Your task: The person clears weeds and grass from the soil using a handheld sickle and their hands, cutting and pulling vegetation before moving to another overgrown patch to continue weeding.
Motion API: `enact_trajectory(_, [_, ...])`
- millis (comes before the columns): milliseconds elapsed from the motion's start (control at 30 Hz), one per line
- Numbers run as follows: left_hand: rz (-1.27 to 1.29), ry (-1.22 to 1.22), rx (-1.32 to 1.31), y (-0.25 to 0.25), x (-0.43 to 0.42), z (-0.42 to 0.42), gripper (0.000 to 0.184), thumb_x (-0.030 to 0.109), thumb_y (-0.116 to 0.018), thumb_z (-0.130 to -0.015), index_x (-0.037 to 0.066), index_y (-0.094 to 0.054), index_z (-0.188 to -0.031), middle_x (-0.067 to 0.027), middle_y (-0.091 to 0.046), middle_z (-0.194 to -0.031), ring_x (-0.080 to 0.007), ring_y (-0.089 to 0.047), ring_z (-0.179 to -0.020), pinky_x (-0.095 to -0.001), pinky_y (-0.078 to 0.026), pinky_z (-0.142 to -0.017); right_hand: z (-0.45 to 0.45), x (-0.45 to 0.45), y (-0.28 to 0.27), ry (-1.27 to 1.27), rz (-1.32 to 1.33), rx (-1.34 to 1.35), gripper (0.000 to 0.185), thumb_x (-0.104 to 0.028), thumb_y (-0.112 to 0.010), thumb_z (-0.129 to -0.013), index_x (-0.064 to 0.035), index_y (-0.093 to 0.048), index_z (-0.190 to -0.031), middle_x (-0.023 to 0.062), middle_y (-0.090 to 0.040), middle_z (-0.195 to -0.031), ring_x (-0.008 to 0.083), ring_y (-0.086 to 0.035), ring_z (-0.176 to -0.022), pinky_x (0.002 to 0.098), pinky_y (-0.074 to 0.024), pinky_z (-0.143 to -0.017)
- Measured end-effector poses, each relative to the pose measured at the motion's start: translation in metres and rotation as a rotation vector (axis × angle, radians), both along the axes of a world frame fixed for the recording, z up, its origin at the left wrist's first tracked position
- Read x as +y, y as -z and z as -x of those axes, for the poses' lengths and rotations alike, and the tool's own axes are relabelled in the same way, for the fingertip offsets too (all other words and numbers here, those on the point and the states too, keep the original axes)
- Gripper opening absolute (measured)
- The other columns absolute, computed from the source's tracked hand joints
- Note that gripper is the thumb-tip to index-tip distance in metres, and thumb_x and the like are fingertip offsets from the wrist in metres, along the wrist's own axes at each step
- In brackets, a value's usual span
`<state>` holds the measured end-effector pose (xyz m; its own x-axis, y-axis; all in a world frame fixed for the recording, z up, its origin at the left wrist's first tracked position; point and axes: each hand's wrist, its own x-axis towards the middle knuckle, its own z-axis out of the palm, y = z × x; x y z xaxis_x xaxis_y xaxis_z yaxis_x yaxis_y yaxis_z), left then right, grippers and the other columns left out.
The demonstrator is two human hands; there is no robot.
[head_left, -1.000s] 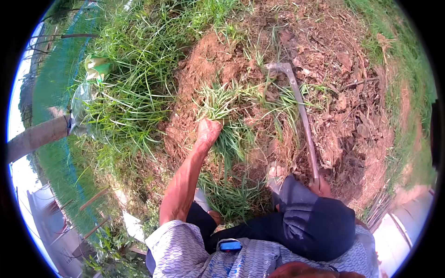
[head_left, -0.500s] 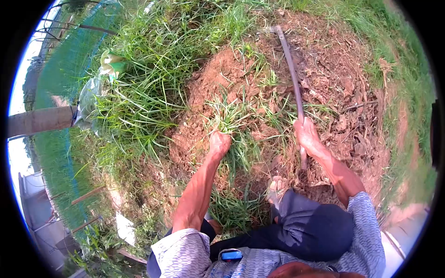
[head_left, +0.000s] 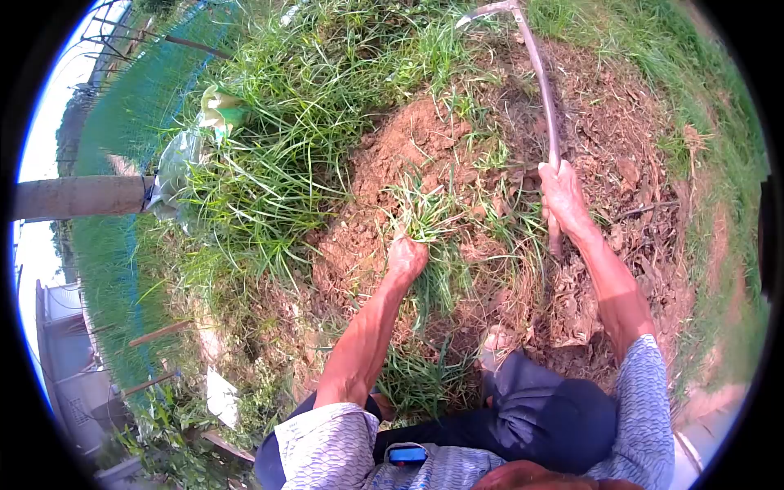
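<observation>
My right hand (head_left: 563, 196) is closed round the lower part of a wooden-handled hoe (head_left: 536, 65). Its narrow, curved metal head (head_left: 487, 11) points left at the top of the view, and the butt of the handle sticks out below my fist. My left hand (head_left: 407, 256) is closed on a tuft of grass (head_left: 426, 211), whose blades spread out above and beside the fingers. Reddish bare soil (head_left: 414, 139) lies just beyond the tuft. More green grass (head_left: 425, 376) is heaped or growing between my feet.
Tall grass (head_left: 269, 180) stands on the left, with a plastic bag (head_left: 175, 167) and a pole (head_left: 82, 197) beside it. Green netting (head_left: 110, 269) runs along the far left. Dry leaves (head_left: 612, 269) cover the ground at right. A white scrap (head_left: 221, 398) lies lower left.
My right hand has moved up and slightly right with the hoe, so its head is higher and shows more. My left hand keeps its grip on the grass; the view has shifted a little.
</observation>
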<state>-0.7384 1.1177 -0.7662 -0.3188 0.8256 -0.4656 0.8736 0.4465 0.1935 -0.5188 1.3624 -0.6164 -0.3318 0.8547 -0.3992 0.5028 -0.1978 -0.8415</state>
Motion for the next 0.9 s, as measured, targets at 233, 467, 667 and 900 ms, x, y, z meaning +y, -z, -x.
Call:
enact_trajectory(233, [-0.023, -0.098, -0.042, 0.001, -0.001, -0.004, 0.028, 0.013, -0.042, -0.093, 0.000, -0.065, -0.104, -0.0175, -0.068, -0.081, -0.0323, -0.064, -0.079, -0.0432, -0.037, -0.103, 0.014, -0.047, 0.027, -0.122, 0.108, -0.298, 0.032, -0.029, -0.046, -0.092, 0.0019, -0.048, -0.083, 0.0092, -0.053, -0.059, 0.0184, -0.052, -0.040, 0.0336, -0.0422, -0.035])
enact_trajectory(467, [0.117, 0.075, 0.046, -0.007, 0.003, -0.006, 0.024, 0.015, -0.048, -0.088, 0.005, -0.069, -0.086, -0.0153, -0.068, -0.081, -0.0308, -0.063, -0.076, -0.0385, -0.044, -0.087, 0.024, -0.027, 0.023, -0.167, 0.090, -0.163, 0.030, -0.027, -0.045, -0.092, 0.0000, -0.048, -0.080, 0.0056, -0.049, -0.056, 0.0171, -0.049, -0.038, 0.0333, -0.0414, -0.035])
enact_trajectory(667, [0.025, 0.019, 0.052, -0.008, 0.001, -0.005, 0.028, 0.015, -0.046, -0.092, 0.008, -0.066, -0.074, -0.0109, -0.066, -0.069, -0.0287, -0.064, -0.075, -0.0382, -0.046, -0.076, -0.080, -0.124, -0.034, -0.147, 0.420, -0.170, 0.023, -0.027, -0.048, -0.095, -0.0039, -0.045, -0.095, 0.0015, -0.045, -0.061, 0.0139, -0.047, -0.043, 0.0313, -0.0407, -0.035])
enact_trajectory(900, [0.002, -0.312, -0.110, -0.012, -0.004, -0.008, 0.030, 0.018, -0.043, -0.096, 0.009, -0.061, -0.073, -0.0096, -0.060, -0.060, -0.0270, -0.060, -0.063, -0.0375, -0.049, -0.069, -0.190, -0.203, -0.028, -0.161, 0.144, -0.374, 0.031, -0.029, -0.064, -0.086, -0.0026, -0.048, -0.085, 0.0103, -0.047, -0.065, 0.0208, -0.049, -0.062, 0.0391, -0.0433, -0.060])
